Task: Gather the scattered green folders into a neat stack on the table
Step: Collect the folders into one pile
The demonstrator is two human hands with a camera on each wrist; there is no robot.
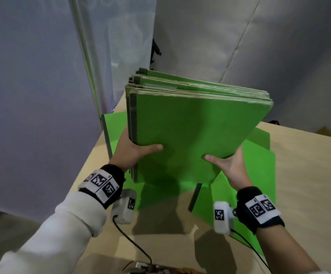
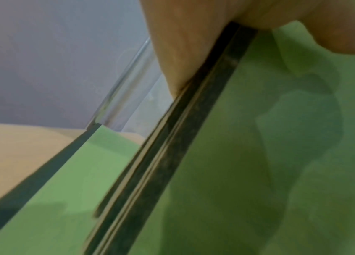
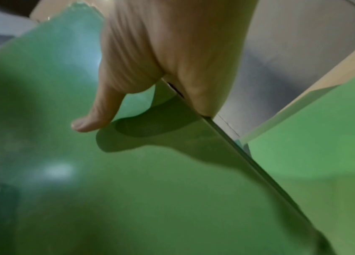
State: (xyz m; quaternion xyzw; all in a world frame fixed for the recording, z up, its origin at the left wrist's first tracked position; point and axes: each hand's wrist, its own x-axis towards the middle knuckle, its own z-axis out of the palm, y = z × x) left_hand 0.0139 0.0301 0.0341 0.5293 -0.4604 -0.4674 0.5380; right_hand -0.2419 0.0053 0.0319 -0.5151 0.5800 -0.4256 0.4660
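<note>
Both hands (image 1: 180,155) round probably upright folders (image 1: 180,125)

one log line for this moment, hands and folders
left hand: grips folder bundle left edge | right hand: grips right edge | bundle: upright, tilted | loose folders: flat on table

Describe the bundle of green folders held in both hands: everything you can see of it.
The bundle of green folders is a thick sheaf of bright green card covers with darker green spine strips and pale, worn edges, roughly aligned but slightly staggered. It is held upright and tilted above the table. The left hand grips its spine side, thumb on the front cover; the right hand grips the opposite edge, thumb on front. More green folders lie flat beneath.
</note>
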